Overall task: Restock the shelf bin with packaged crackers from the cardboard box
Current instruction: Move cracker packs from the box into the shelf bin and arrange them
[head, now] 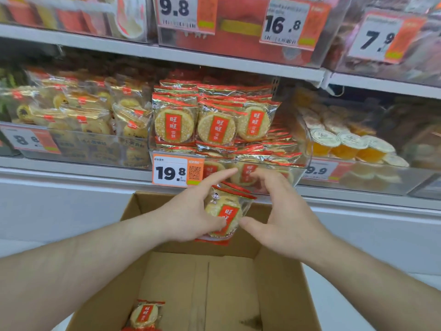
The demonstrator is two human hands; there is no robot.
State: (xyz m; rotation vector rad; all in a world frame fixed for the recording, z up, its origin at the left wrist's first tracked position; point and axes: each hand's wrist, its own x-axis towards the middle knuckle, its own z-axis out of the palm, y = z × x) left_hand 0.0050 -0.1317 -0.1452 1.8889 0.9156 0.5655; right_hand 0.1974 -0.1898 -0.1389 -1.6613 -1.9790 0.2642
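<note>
The left hand (191,211) grasps a red-and-silver foil cracker packet (225,215) with a round pale cracker, thumb across its front. The right hand (281,211) hovers just beside it, fingers loosely curved, grasping nothing. Both are above the open brown cardboard box (281,295), where another packet (144,315) lies. Behind, the clear plastic shelf bin (299,174) is piled with matching packets beside a white-and-orange 19.8 price tag (170,172).

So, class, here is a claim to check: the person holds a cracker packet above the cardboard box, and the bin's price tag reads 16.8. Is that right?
Not quite. In the head view the bin's price tag reads 19.8, not 16.8. The rest holds: the left hand holds a cracker packet above the cardboard box.
</note>
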